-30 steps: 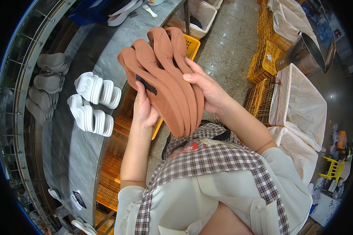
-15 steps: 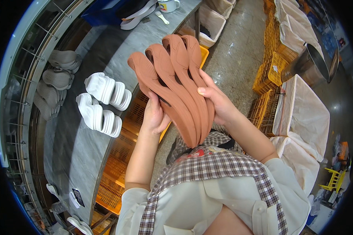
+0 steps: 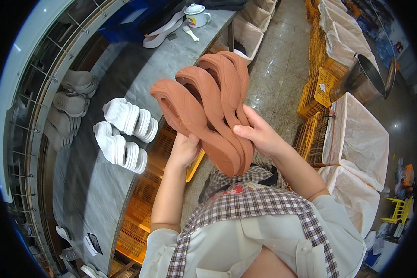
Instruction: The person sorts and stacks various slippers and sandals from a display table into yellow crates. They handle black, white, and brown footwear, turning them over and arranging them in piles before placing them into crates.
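Several reddish-brown moulded slip-on shoes are held side by side in a bundle in front of my apron. Their rounded openings face away from me and the smooth narrow ends point toward my body. My left hand grips the bundle's left side, with its fingers partly hidden beneath. On the right side, my right hand clasps the shoes, thumb across the outer one. Two stacks of white slip-on shoes rest on the grey table to the left.
Grey slip-on shoes lie along the table's far left. A lidded mug and a small brush sit near its far end. Orange crates stand below. Across the aisle are yellow crates and cloth-lined bins.
Both hands have turned and tilted the brown shoes, so their openings show more. The far ends have dropped lower in view and the shoes have fanned apart slightly.
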A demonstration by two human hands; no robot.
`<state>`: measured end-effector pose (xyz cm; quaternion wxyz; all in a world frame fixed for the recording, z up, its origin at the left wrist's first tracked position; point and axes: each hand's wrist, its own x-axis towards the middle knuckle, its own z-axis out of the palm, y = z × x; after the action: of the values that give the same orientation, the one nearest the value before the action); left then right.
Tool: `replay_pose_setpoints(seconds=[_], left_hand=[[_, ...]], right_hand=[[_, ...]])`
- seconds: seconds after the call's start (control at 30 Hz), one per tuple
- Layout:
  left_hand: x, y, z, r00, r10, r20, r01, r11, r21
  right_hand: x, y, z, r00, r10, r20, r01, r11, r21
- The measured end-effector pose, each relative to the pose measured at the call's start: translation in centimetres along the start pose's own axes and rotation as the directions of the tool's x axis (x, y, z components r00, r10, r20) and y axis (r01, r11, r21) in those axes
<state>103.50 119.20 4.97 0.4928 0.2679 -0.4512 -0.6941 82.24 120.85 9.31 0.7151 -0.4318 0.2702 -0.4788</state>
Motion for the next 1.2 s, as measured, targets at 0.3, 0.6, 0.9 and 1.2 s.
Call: replay_pose_setpoints(seconds=[0.3,0.6,0.9,1.2], left_hand=[[-0.5,0.0,-0.6,1.000,-0.005,0.024,0.003,0.996,0.091],[-0.6,-0.1,-1.4,0.998,-0.027,0.064,0.010,0.969,0.248],[-0.5,0.2,-1.4,1.000,0.014,0.019,-0.020,0.908,0.417],[0.0,-1.2,-1.6,0.992,0.123,0.019,-0.119,0.882,0.456]], right_hand=[[-0.7,0.2,-0.8,0.999,-0.005,0.034,0.007,0.997,-0.071],[-1.0,0.5,-1.5,0.998,-0.034,0.054,0.039,0.996,-0.079],[-1.0,0.9,-2.7,0.988,-0.125,0.089,0.145,0.950,-0.275],[-0.7,0.7,-3.1,0.982,-0.152,0.110,0.179,0.932,-0.315]])
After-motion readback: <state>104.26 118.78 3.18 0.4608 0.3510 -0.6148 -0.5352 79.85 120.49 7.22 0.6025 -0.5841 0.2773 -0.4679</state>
